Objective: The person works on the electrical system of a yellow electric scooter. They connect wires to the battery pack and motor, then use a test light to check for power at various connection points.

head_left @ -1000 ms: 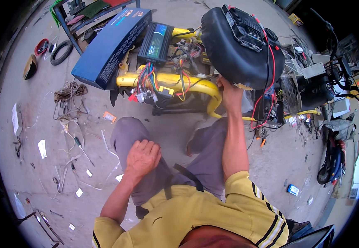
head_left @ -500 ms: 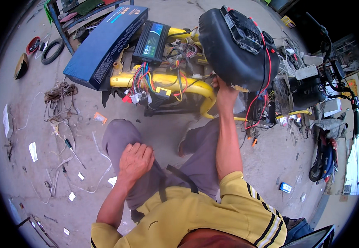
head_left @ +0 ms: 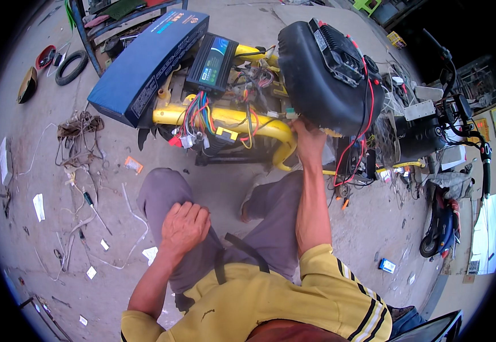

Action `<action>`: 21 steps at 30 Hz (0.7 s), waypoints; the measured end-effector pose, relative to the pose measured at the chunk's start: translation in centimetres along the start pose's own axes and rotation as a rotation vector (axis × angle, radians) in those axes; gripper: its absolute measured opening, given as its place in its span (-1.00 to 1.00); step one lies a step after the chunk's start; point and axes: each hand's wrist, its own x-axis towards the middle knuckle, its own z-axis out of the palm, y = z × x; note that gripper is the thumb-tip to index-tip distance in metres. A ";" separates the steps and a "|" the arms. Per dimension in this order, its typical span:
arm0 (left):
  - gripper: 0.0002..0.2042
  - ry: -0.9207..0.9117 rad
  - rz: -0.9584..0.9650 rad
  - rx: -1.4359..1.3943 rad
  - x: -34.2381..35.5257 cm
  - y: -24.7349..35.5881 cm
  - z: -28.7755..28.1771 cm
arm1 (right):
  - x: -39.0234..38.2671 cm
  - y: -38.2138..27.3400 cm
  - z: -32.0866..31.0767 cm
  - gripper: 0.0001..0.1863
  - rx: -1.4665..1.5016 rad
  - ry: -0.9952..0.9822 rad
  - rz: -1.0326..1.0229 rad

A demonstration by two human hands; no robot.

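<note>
My left hand (head_left: 186, 228) rests on my left knee, fingers curled in and holding nothing visible. At the yellow tube frame (head_left: 225, 118) of a stripped scooter, my right hand (head_left: 310, 137) reaches in under the front edge of the black seat (head_left: 316, 85). Its fingers look bent, but their tips and anything between them are hidden. A small green connector (head_left: 290, 112) shows just beside those fingers. On the frame to the left lies a black controller box (head_left: 212, 62), with a bundle of coloured wires and plugs (head_left: 199, 117) hanging from it.
A long dark blue carton (head_left: 145, 68) lies across the frame's left end. A finned black unit (head_left: 339, 57) with red and black leads (head_left: 367, 102) sits on the seat. A screwdriver (head_left: 95, 210), cords and paper scraps litter the left floor; handlebars (head_left: 482, 137) stand right.
The whole view has shifted slightly. The small green connector beside my right hand now shows. My left hand stays on the knee.
</note>
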 end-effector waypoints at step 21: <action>-0.86 -0.006 0.014 0.001 -0.4 -0.3 0.6 | -0.4 0.3 0.0 -0.58 0.046 -0.039 0.058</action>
